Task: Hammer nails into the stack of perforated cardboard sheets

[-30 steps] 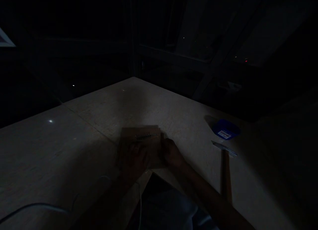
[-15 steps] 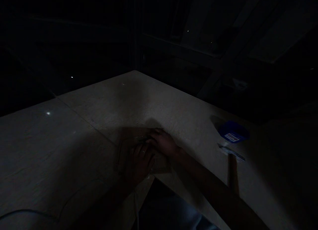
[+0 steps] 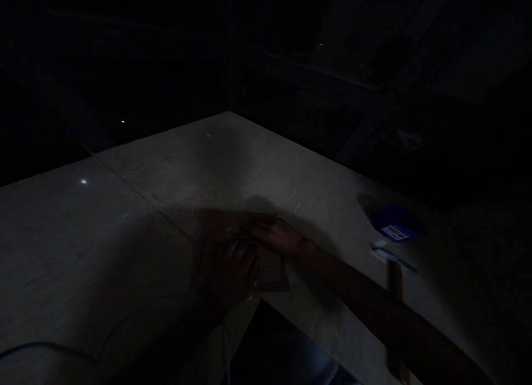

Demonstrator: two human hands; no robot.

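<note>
The scene is very dark. A thin, flat brown piece (image 3: 270, 271), possibly cardboard, lies on the pale table under both hands. My left hand (image 3: 235, 268) rests on its left part with bent, slightly parted fingers; a ring shows on one finger. My right hand (image 3: 280, 235) lies flat across its upper right part, fingers pointing left and close to the left fingers. A small shiny clear bit (image 3: 252, 289) shows beside my left hand; I cannot tell what it is. Shadow hides the left palm and thumb.
A blue container (image 3: 399, 221) with a white label stands at the right. Nearer lies a tool with a flat grey head (image 3: 393, 257) and wooden handle (image 3: 394, 280), partly behind my right forearm. A dark cable (image 3: 50, 345) runs at lower left. The table's far corner (image 3: 229, 114) points away.
My right hand has flattened, its fingers stretching further left over the brown piece. My left hand stays nearly in place. The view has shifted slightly.
</note>
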